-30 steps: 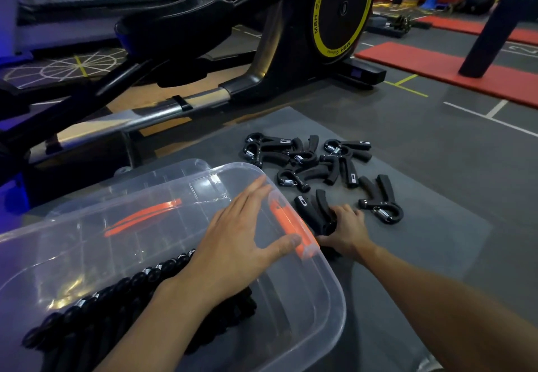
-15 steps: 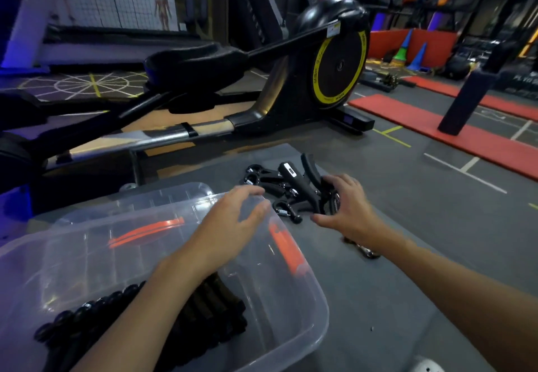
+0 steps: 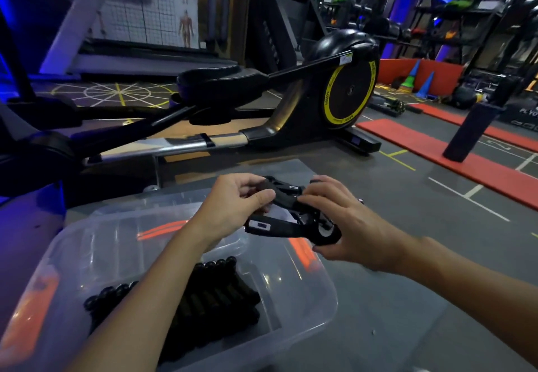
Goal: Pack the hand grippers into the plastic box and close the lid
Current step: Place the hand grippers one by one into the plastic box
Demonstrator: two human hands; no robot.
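Head view: where are the black hand grippers?
— Above the clear plastic box, handles lying crosswise, pointing left; left hand and right hand both pinch them.

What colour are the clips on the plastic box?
Orange: the plastic box clips show best in the head view.

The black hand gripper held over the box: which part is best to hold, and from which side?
Take the hand gripper by its lower handle, coming from the left. The handles spread leftward in a V and that one juts out free; the right hand covers the spring end, and the left hand pinches the upper handle.
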